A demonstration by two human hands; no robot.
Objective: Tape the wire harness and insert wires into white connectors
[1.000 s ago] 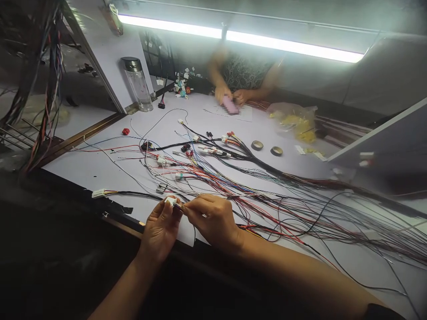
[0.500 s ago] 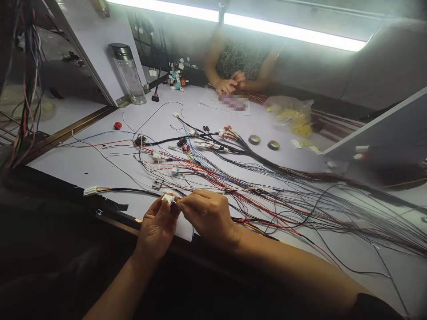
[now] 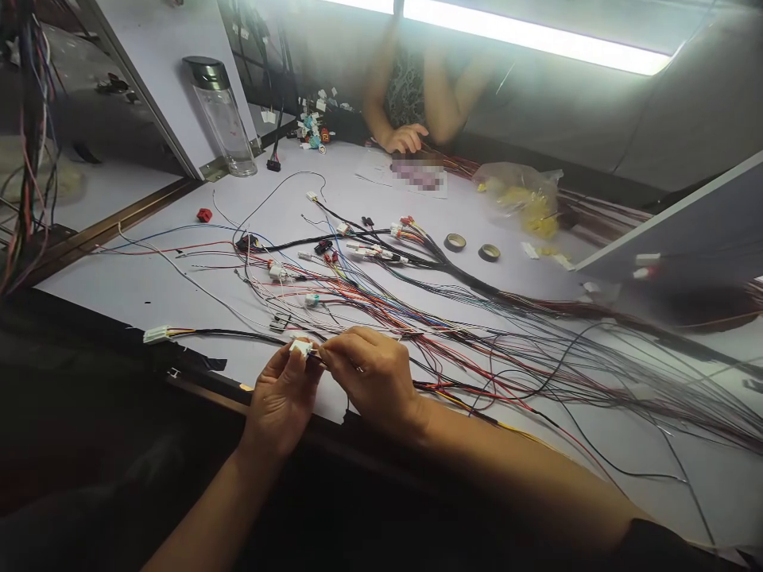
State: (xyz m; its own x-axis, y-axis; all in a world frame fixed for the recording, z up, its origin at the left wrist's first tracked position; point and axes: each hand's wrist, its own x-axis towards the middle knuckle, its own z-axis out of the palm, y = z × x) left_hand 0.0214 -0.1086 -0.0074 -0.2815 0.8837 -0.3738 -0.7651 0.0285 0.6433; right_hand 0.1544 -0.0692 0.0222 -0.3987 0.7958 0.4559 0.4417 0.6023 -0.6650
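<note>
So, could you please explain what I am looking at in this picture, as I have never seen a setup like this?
There is no machine here: a person works with two bare hands, and the picture comes from a camera worn on their head, looking forward and down. The left hand holds a small white connector, and the right hand pinches what looks like a thin wire at its end. On the white table lie many loose coloured wires with plugs, two tape rolls, a clear bottle and a bag of yellow parts. Across the table, another person's hand rests on the surface.
</note>
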